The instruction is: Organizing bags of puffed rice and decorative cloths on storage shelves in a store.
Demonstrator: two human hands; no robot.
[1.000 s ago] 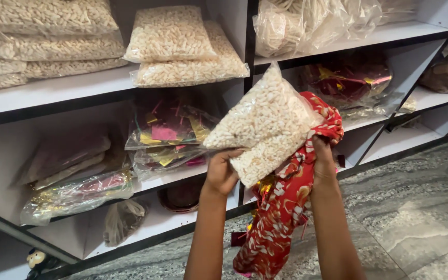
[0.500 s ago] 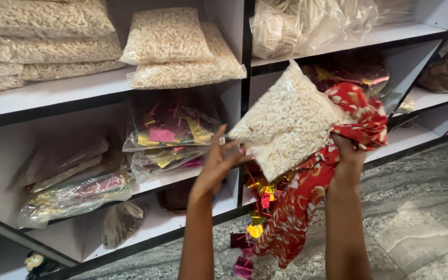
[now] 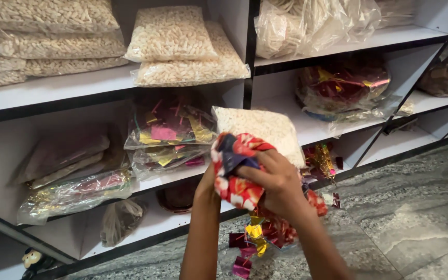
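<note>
Red patterned cloth (image 3: 237, 171) now covers the front of the clear bag of white pieces (image 3: 265, 129), where a moment ago the bag faced out. Her right hand (image 3: 278, 184) is clenched on the cloth; the left hand (image 3: 207, 181) grips underneath, mostly hidden. Foil scraps (image 3: 250, 243) dangle below. Shelf edge (image 3: 182, 176) sits just behind; open floor (image 3: 400, 218) lies right.

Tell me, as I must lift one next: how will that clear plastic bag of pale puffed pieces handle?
The clear plastic bag of pale puffed pieces probably feels light for its bulk. It likely sags and shifts, being loosely filled. The film looks smooth, so it may slip against the red patterned cloth in the right hand.
</note>
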